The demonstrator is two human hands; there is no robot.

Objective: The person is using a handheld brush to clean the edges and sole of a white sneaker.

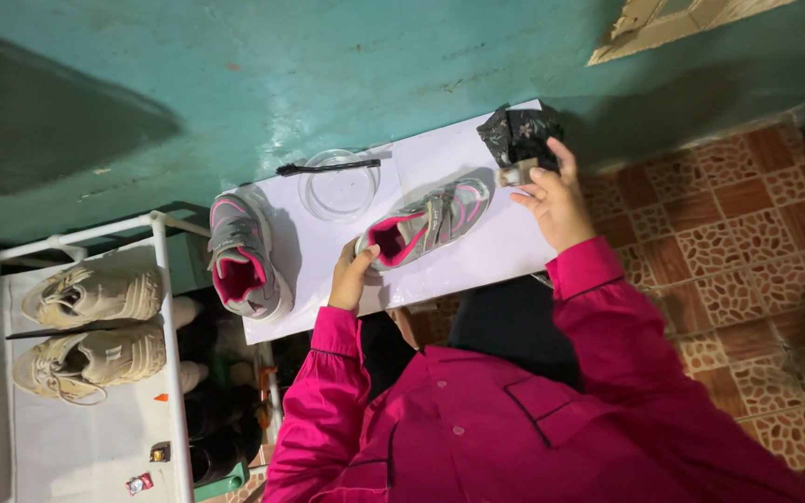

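White surface (477, 256) set against a teal wall (235, 84). Grey-and-pink shoe (430, 222) lies at centre, its heel gripped by the left hand (351, 272). Small box (517, 173) is pinched closed in the right hand (556, 200), beside black wrapping (519, 132).

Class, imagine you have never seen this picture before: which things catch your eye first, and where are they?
The bright pink sleeves fill the bottom of the view. On the white board, the left hand grips the heel of a grey and pink shoe, while the right hand holds a small pale object beside a dark crumpled cloth. The matching second shoe sits at the board's left end, beside a clear bowl.
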